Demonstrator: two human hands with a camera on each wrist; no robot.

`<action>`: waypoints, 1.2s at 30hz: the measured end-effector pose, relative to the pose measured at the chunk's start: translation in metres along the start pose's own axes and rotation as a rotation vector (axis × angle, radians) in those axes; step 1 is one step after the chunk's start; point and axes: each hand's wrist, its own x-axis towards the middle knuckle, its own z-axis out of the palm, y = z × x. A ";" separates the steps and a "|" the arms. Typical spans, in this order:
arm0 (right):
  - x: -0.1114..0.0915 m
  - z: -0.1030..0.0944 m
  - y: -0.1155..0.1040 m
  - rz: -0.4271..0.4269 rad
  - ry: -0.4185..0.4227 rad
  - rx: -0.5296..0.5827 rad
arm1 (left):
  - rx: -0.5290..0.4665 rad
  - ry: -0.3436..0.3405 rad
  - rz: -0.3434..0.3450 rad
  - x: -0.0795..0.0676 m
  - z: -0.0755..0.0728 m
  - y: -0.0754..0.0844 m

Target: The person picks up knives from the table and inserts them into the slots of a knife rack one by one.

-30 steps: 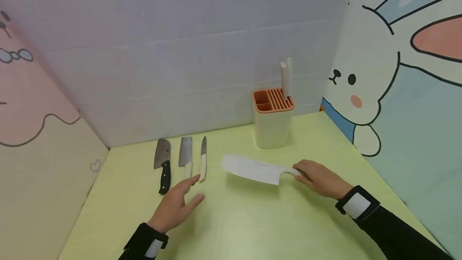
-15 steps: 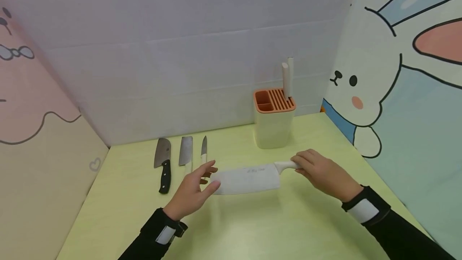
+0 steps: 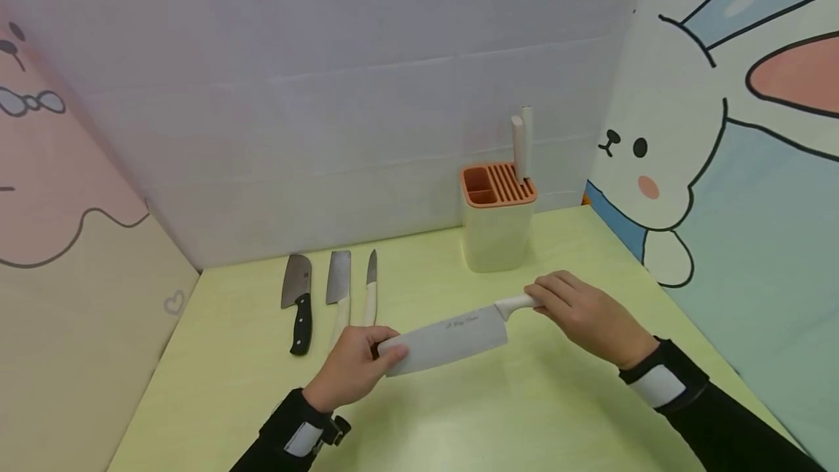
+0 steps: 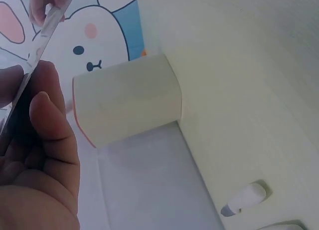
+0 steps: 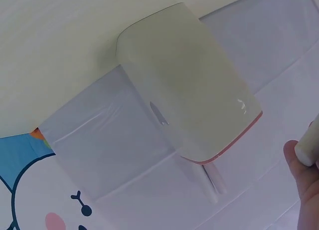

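A broad-bladed cleaver (image 3: 452, 341) with a white handle is held in the air between both hands in the head view. My right hand (image 3: 586, 319) grips its handle (image 3: 515, 304). At the other end, my left hand (image 3: 357, 366) pinches the blade's tip between thumb and fingers. The left wrist view shows the blade (image 4: 37, 53) nearly edge-on between the thumb and fingers (image 4: 50, 117). In the right wrist view, the butt of the handle (image 5: 308, 147) pokes out beside my right hand (image 5: 310, 192).
A cream knife block (image 3: 496, 239) with an orange slotted top stands at the back right, two white handles (image 3: 522, 143) rising from it. On the table (image 3: 216, 384) at left lie a black-handled cleaver (image 3: 300, 304), a white-handled cleaver (image 3: 338, 279) and a small knife (image 3: 371, 286).
My left hand has moved right and now pinches the blade tip. The cleaver has turned, its tip dropping lower and its flat side facing me. The other knives stay in place.
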 end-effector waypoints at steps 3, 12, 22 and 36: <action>-0.001 0.002 0.002 0.009 0.002 0.016 | -0.016 0.004 0.017 -0.002 0.001 0.009; 0.003 0.013 -0.005 0.168 0.076 -0.051 | -0.031 0.137 0.086 -0.001 0.010 0.004; 0.022 0.007 -0.045 0.959 0.039 0.808 | 0.328 0.467 0.389 0.005 0.030 0.001; 0.034 0.007 -0.052 1.316 0.075 1.672 | 0.871 0.505 0.692 0.009 0.054 0.009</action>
